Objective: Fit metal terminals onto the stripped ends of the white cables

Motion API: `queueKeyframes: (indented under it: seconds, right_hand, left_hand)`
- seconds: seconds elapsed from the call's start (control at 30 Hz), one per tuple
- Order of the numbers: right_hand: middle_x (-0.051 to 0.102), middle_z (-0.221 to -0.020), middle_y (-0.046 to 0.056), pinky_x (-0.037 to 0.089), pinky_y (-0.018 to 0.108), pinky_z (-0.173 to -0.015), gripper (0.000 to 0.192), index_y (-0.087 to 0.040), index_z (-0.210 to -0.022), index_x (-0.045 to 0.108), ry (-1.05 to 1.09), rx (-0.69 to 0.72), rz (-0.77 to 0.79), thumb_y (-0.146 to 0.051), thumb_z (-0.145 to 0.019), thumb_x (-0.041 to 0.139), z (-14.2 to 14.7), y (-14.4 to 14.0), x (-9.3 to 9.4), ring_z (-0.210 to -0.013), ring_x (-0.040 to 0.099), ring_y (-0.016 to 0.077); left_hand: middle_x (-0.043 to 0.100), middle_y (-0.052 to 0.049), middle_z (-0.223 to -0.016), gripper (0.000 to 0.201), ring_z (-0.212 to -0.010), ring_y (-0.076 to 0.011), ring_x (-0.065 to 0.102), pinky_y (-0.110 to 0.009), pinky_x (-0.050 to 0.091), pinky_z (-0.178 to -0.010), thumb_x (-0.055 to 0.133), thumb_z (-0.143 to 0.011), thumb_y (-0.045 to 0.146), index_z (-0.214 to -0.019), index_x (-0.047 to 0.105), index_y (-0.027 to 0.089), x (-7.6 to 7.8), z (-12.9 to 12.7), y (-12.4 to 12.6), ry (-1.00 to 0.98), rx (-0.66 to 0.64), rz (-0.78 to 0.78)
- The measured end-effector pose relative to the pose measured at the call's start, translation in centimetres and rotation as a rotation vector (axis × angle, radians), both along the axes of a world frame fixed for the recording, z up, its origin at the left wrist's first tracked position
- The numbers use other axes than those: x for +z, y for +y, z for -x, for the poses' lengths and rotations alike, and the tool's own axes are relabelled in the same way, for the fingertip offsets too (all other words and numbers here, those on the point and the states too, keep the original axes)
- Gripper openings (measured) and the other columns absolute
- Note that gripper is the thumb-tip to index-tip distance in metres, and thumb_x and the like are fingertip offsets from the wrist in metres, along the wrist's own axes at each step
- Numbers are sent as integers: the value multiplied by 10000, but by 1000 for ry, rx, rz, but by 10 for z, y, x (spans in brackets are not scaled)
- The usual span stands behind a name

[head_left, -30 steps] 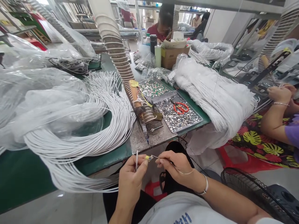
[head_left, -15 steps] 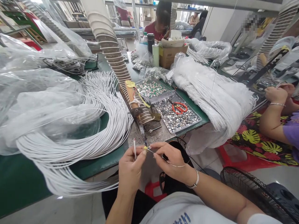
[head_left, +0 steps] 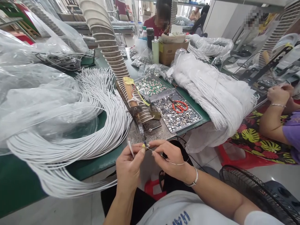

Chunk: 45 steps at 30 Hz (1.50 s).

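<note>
- left hand (head_left: 128, 167) is pinched shut on the end of a white cable (head_left: 130, 148); cable end is held btwn thumb & forefinger, its tip sticking up just above the fingers.
- right hand (head_left: 172, 157) is closed on a thin solder wire (head_left: 164, 157), gripped at the fingertips; wire is seen curving back over the hand toward the wrist.
- both fingertips are brought together at the tip of the soldering iron (head_left: 138, 120), which is clamped at a slant at the table edge; a small part at the meeting point is too tiny to be made out.
- cable end sits at the top of the left grip, just left of the iron tip; wire end just right of it.
- a big bundle of white cables (head_left: 93, 125) is laid on the green table (head_left: 18, 184), left of the hands.
- a metal tray (head_left: 194, 120) w/ small parts & red scissors (head_left: 180, 106) is set right of the iron.
- a ribbed hose (head_left: 103, 37) is run down behind the iron.
- a co-worker's hand (head_left: 277, 95) is seen far right, well apart.
</note>
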State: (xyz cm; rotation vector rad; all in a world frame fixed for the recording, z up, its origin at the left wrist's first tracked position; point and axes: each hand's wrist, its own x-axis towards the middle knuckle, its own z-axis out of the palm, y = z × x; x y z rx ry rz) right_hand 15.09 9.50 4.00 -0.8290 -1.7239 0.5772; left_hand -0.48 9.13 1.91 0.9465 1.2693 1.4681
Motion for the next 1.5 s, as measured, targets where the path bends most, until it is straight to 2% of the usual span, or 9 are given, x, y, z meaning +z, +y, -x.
queueKeyframes:
  seconds: [0.17, 0.43, 0.67, 0.87, 1.07, 1.27, 1.5]
  right_hand:
    - [695, -1050, 124, 553, 306, -869, 97, -187, -832, 542, -9, 23, 24, -101, -876, 545, -1, -3, -5, -1001, 670, 163]
    - [697, -1036, 128, 552, 287, -861, 95, -177, -824, 548, -51, 45, 57, -93, -866, 556, -4, -11, -17, -996, 673, 163]
    - [696, -1052, 134, 562, 285, -858, 91, -181, -858, 544, -56, 79, 42, -93, -877, 537, -5, -14, -20, -1034, 667, 164]
    - [707, -1029, 128, 564, 286, -860, 82, -184, -857, 548, -56, 55, 26, -109, -888, 536, -3, -12, -17, -1043, 673, 170]
    - [712, -1035, 122, 562, 287, -865, 86, -186, -851, 557, -17, 45, 25, -108, -884, 542, -2, -9, -12, -1004, 687, 164]
    - [718, -1032, 112, 560, 289, -860, 78, -188, -833, 575, 17, 41, 33, -128, -880, 558, -2, -3, -10, -975, 694, 165]
    - [721, -1030, 119, 556, 285, -847, 86, -180, -805, 596, 52, 45, 70, -126, -868, 573, -2, 3, -10, -958, 699, 164]
  left_hand:
    - [676, -22, -881, 120, -906, -177, 604, -275, 459, -831, 755, -744, 255, -682, 671, 195, -3, 1, -4, 8, -26, 26]
    - [675, -10, -865, 173, -877, -144, 595, -224, 442, -803, 788, -715, 282, -670, 656, 179, -19, 3, -17, -96, -9, 162]
    - [664, -6, -795, 267, -705, -107, 567, -193, 444, -668, 853, -607, 306, -688, 656, 147, -6, -4, -18, -270, 19, 288]
    - [530, 43, -560, 304, -483, -45, 337, -158, 293, -460, 849, -606, 332, -739, 672, 123, 5, -7, -18, -291, -19, 375]
    - [384, 78, -488, 281, -468, -42, 271, -154, 254, -444, 845, -611, 305, -742, 672, 126, 7, -9, -16, -321, -2, 320]
    - [384, 80, -481, 282, -455, -39, 264, -156, 230, -437, 841, -603, 292, -704, 634, 129, 12, -12, -12, -326, 47, 292]
    - [409, 76, -488, 279, -451, -35, 270, -163, 229, -441, 838, -604, 295, -737, 663, 124, 16, -16, -8, -323, 46, 282]
